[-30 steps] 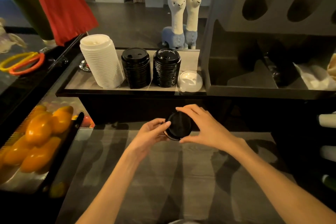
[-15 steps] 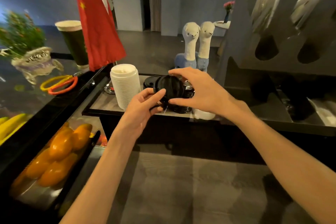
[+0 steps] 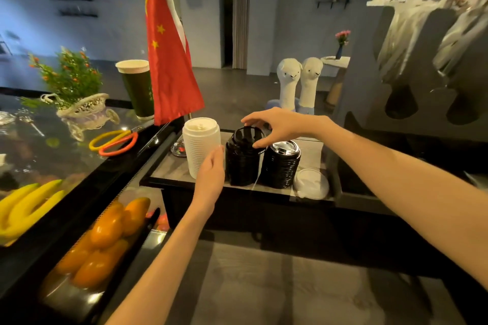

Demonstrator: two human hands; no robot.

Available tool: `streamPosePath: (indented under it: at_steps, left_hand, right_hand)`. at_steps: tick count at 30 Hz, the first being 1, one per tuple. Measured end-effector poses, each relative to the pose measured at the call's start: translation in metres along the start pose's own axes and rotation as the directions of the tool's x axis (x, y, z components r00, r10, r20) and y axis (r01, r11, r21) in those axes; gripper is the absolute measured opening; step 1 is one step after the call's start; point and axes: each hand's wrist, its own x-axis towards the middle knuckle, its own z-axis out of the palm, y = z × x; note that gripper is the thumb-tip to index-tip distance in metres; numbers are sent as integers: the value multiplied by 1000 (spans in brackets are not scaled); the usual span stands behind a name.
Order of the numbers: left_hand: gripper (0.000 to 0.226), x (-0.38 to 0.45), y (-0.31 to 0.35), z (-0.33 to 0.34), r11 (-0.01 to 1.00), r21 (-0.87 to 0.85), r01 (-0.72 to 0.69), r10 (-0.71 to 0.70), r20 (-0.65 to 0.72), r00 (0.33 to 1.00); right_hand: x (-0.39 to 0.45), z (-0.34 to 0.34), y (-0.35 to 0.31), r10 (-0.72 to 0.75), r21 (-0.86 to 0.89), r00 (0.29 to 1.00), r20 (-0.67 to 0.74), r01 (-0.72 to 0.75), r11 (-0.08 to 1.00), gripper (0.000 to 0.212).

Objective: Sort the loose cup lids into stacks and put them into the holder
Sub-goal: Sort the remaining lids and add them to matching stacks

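- A café or drinks shop, seen from behind the counter.
- Stacks of takeaway cup lids (image 3: pixel 242 158) stand on a small shelf (image 3: pixel 169 170).
- A large display paper cup (image 3: pixel 137 87) stands on the glass-topped case (image 3: pixel 39 140).
- Oranges (image 3: pixel 105 232) and bananas (image 3: pixel 23 200) lie in that case.

right hand (image 3: pixel 277 124): black lid (image 3: pixel 249 134) is pinched atop middle black stack (image 3: pixel 241 161) | left hand (image 3: pixel 211 179): fingers relaxed, nothing held, beside white stack (image 3: pixel 200 147) | second black stack (image 3: pixel 282 163) and single white lid (image 3: pixel 311 184) are set on shelf (image 3: pixel 169 171)
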Motion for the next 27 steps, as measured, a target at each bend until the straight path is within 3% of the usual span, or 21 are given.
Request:
streamPosePath:
  at_steps: [3, 11, 15, 27]
  left_hand:
    - [64, 8, -9, 2, 998, 22, 63, -64, 60, 996]
    - [71, 15, -12, 4, 996, 25, 86, -88, 102, 991]
    - [92, 14, -14, 5, 995, 32, 99, -102, 107, 989]
    - [60, 17, -29, 5, 998, 2, 61, -61, 85, 994]
  right_hand:
    - [13, 4, 1, -10, -37, 998, 59, 12, 999, 71]
    - [30, 1, 2, 5, -72, 993, 120, 4, 997, 66]
    - [35, -1, -1, -5, -82, 989, 147, 17, 996, 54]
    - [40, 7, 2, -2, -90, 993, 115, 12, 996, 62]
